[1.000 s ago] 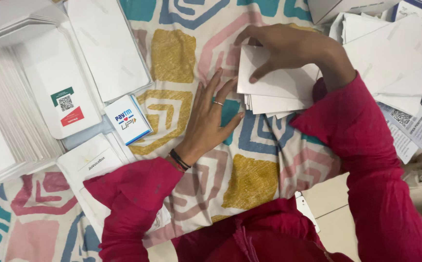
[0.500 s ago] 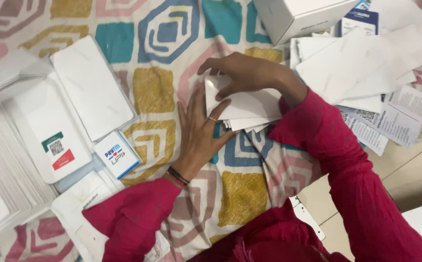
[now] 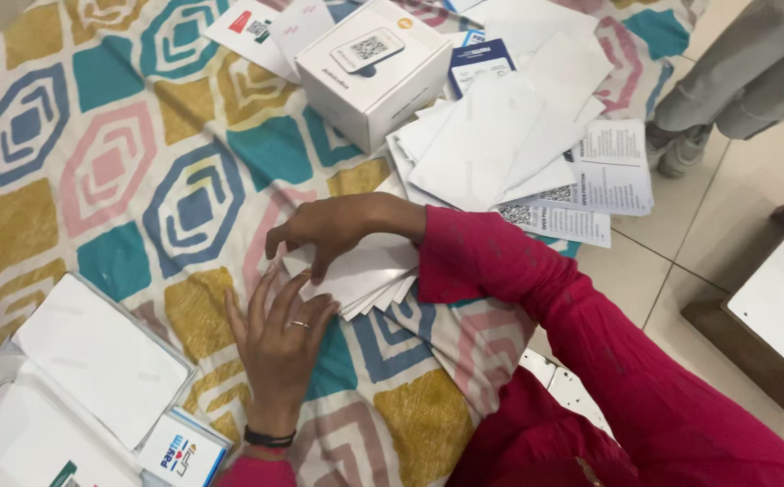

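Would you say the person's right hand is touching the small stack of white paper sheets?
Touching: the head view shows the right hand lying flat on top of the stack of white sheets, fingers curled over its edge.

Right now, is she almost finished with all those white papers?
Not nearly. Done: white sheets sit in the clear tray. In hand: the right hand and left hand square up a small stack of envelopes. Left: a loose pile of papers beside the white box.

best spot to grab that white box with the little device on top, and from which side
Grip the white box across its two opposite upright walls, coming down from above on its near corner side. It stands flat on the patterned cloth; its sides look bare and square. The loose papers crowd its right, so avoid that side.
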